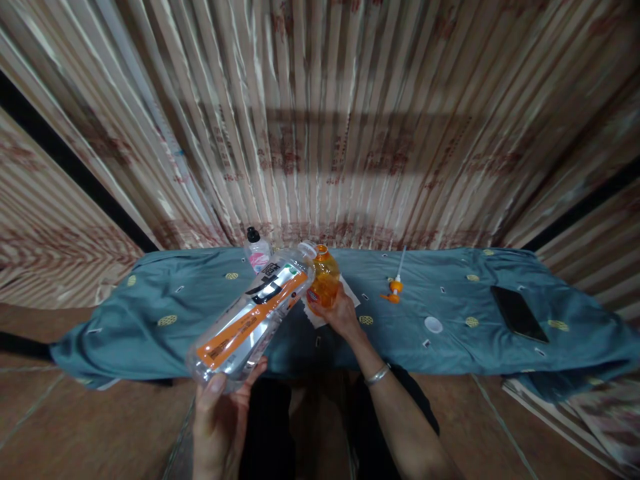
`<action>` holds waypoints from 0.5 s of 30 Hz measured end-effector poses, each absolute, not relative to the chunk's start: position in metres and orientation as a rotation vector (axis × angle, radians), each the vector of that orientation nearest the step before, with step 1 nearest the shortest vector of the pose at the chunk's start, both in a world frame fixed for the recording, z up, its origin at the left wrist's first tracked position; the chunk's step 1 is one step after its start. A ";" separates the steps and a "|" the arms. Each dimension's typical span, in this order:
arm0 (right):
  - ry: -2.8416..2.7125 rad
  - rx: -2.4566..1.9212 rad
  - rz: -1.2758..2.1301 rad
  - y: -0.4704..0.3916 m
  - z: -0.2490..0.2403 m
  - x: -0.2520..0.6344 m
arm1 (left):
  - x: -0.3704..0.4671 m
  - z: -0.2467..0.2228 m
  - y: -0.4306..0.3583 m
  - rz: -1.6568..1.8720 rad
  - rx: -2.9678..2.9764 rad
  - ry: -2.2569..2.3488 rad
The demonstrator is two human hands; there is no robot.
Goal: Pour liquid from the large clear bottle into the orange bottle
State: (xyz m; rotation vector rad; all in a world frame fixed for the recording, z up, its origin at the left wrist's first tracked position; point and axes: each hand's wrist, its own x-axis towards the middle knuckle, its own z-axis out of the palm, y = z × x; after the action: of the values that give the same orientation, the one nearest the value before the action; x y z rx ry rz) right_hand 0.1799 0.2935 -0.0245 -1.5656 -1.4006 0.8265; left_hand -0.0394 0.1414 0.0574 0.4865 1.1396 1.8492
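Observation:
My left hand (223, 410) grips the base end of a large clear bottle (257, 310) with an orange and silver label. The bottle is tilted, its neck up and to the right, with the mouth close to the opening of an orange see-through bottle (325, 277). Whether the two mouths touch, I cannot tell. Around the lower part of the orange bottle my right hand (341, 312) is closed. A white paper (350, 291) lies beneath that bottle, partly hidden by it and the hand.
An orange pump top (395, 288) with a white tube lies on the teal cloth (300, 353). A white round cap (433, 325) and a black phone (519, 313) are farther right. Behind the clear bottle stands a small bottle (259, 255) with a black cap. Striped curtains (340, 133) hang behind.

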 end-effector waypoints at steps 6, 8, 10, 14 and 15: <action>-1.415 -1.577 0.809 0.295 -0.030 0.179 | -0.034 0.059 0.137 1.875 0.505 1.147; -1.420 -1.578 0.809 0.295 -0.032 0.179 | -0.033 0.060 0.136 1.904 0.492 1.145; -1.421 -1.577 0.815 0.295 -0.034 0.179 | -0.034 0.061 0.136 1.888 0.527 1.147; -1.426 -1.590 0.817 0.295 -0.038 0.180 | -0.036 0.062 0.136 1.852 0.601 1.165; -1.429 -1.593 0.813 0.296 -0.040 0.180 | -0.035 0.062 0.135 1.860 0.601 1.170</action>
State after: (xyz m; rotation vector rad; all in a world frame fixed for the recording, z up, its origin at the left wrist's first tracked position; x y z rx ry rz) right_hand 0.1800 0.2957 -0.0397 -1.5930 -1.4291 0.8128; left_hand -0.0354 0.1350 0.0621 0.6011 1.1697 1.8599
